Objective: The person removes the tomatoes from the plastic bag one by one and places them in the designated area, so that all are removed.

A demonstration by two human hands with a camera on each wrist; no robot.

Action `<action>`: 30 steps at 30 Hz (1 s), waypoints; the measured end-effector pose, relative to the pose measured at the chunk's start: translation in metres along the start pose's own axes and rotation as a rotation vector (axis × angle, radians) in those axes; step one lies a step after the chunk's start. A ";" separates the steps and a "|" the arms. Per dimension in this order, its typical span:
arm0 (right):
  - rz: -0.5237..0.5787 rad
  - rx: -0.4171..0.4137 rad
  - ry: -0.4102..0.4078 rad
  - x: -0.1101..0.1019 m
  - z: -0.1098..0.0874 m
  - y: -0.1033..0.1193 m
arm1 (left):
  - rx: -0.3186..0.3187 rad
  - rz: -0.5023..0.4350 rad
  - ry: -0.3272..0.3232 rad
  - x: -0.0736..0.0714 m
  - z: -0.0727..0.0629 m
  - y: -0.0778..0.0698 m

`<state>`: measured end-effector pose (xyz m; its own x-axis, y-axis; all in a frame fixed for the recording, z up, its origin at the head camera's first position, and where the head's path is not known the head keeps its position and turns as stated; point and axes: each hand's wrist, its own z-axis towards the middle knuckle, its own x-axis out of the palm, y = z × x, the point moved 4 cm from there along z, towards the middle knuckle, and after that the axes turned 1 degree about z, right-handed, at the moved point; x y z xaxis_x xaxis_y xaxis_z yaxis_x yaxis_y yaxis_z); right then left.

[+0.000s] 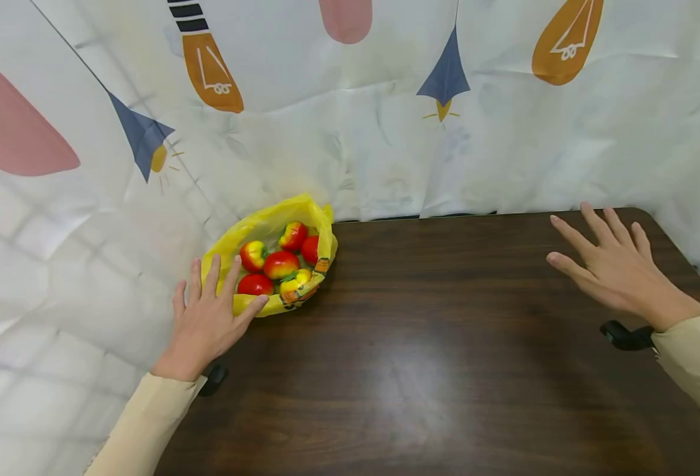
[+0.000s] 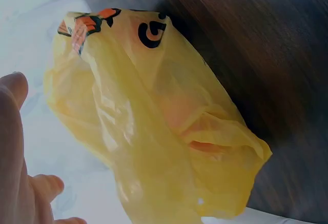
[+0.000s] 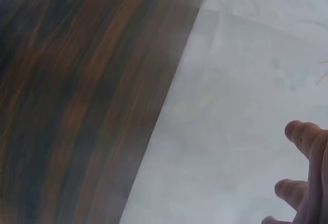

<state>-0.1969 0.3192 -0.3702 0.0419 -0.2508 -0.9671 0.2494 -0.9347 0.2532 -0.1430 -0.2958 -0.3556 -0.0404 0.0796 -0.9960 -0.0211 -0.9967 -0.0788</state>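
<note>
A yellow plastic bag (image 1: 239, 233) with its mouth spread wide stands at the table's back left. Several red and yellow fruits, resembling apples or mangoes, lie inside, among them a red and yellow fruit (image 1: 281, 264) in the middle. My left hand (image 1: 207, 324), fingers straight and spread, overlaps the bag's near left rim in the head view and holds nothing. The left wrist view shows the crumpled side of the bag (image 2: 148, 121) beside the fingers. Over the table's right side, far from the bag, my right hand (image 1: 620, 271) is spread with nothing in it.
The dark wooden table (image 1: 421, 344) has a rounded far right corner. A white printed curtain (image 1: 373, 152) hangs along its back edge and down the left side. Black wrist straps (image 1: 626, 336) show at the cuffs.
</note>
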 end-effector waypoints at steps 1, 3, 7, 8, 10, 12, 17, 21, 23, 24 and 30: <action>0.003 -0.005 0.000 0.000 0.002 0.002 | -0.001 -0.001 -0.008 0.000 0.000 0.001; 0.001 -0.011 -0.002 0.001 0.006 0.005 | 0.001 -0.004 -0.028 0.001 -0.002 0.004; 0.001 -0.023 -0.016 0.001 0.014 0.011 | 0.015 -0.016 -0.080 0.001 -0.003 0.006; 0.000 -0.027 -0.020 0.001 0.017 0.013 | 0.017 -0.024 -0.095 0.000 -0.003 0.006; 0.002 -0.037 -0.034 0.000 0.022 0.018 | 0.013 -0.045 -0.122 0.001 -0.004 0.008; 0.002 -0.053 -0.048 0.000 0.028 0.023 | 0.005 -0.069 -0.147 0.001 -0.004 0.010; 0.012 -0.101 -0.085 0.001 0.043 0.040 | -0.049 -0.159 -0.159 0.003 -0.004 0.018; 0.046 -0.133 -0.101 0.002 0.053 0.054 | -0.104 -0.253 -0.138 0.006 -0.005 0.025; 0.063 -0.146 -0.105 0.003 0.058 0.060 | -0.125 -0.298 -0.127 0.007 -0.005 0.029; 0.073 -0.150 -0.103 0.004 0.061 0.063 | -0.139 -0.322 -0.120 0.007 -0.005 0.031; 0.133 -0.162 -0.096 0.005 0.076 0.082 | -0.242 -0.525 -0.102 0.010 -0.005 0.043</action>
<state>-0.2495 0.2218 -0.3525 -0.0053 -0.3990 -0.9170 0.4004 -0.8411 0.3636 -0.1390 -0.3385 -0.3690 -0.1823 0.5529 -0.8131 0.1643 -0.7982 -0.5796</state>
